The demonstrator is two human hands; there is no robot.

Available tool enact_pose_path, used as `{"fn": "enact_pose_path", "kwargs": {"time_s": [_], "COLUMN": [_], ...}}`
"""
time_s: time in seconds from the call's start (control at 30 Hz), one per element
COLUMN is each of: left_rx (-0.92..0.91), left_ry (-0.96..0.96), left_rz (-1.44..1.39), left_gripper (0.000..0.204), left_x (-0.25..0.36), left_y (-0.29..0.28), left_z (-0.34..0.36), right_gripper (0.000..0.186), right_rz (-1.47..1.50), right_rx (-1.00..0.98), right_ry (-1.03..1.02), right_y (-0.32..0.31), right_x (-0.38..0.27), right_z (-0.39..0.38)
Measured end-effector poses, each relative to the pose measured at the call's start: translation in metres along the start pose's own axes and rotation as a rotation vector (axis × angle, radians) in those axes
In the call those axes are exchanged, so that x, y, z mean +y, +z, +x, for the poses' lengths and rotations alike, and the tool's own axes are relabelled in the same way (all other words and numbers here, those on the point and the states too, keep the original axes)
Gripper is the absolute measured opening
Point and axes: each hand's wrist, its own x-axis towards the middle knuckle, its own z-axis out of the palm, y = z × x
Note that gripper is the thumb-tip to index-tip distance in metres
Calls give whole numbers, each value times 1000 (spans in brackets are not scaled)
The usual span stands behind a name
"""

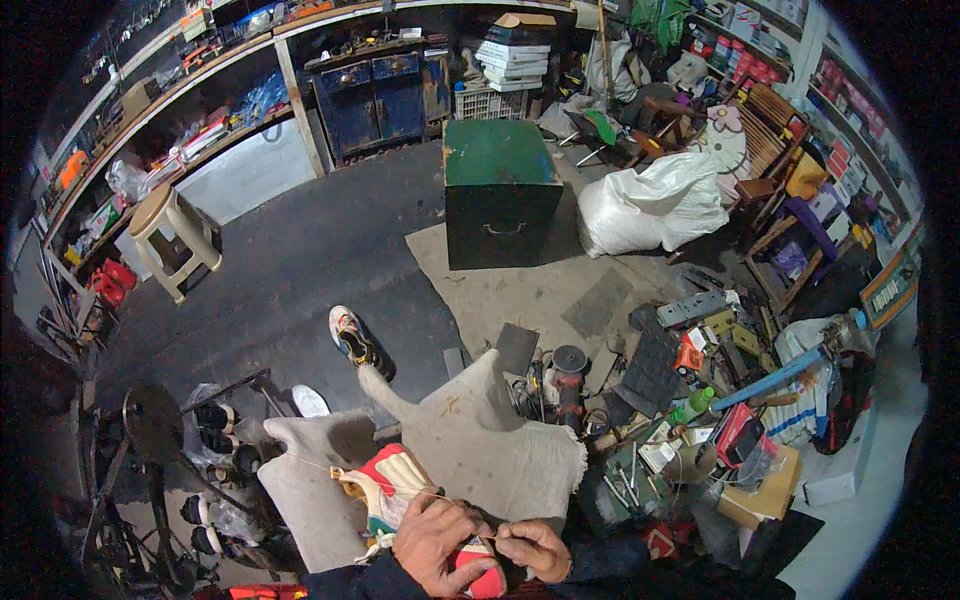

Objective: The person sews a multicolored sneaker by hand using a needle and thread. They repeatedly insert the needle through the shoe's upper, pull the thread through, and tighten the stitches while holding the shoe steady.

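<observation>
A red, cream and green shoe (396, 474) lies across my lap on a pale cloth (490, 420). My left hand (440, 545) is wrapped over it, pressing it from above, and hides much of its middle. Close beside, my right hand (535, 548) is closed in a pinch against the shoe's near part. Whatever thin thing sits between those fingertips is too small to name. A fine thread-like line runs from the shoe's far end out over the cloth.
Tools and parts lie heaped on the right, around an upright grinder-like tool (570, 375). A dark machine with a wheel (150, 420) stands at left, near several shoes. Ahead are a green-topped box (500, 155), a white sack (645, 210) and a stool (172, 235).
</observation>
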Motion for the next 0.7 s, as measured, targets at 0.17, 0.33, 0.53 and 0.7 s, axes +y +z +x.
{"fn": "enact_pose_path", "kwargs": {"time_s": [0.17, 0.33, 0.53, 0.7], "left_rx": [-13, 76, 296, 337], "left_ry": [1, 25, 75, 114], "left_rz": [-6, -43, -12, -31], "left_gripper": [41, 39, 39, 35], "left_x": [-5, -9, -4, 1], "left_y": [2, 2, -6, -13], "left_z": [-5, -5, -10, -6], "right_gripper": [24, 22, 17, 34], "right_rz": [81, -144, -389, -190], "right_rx": [93, 20, -98, 28], "right_ry": [-29, -203, -286, -212], "right_y": [-2, -3, 16, 25], "right_x": [16, -4, -46, -61], "right_z": [-8, 5, 3, 12]}}
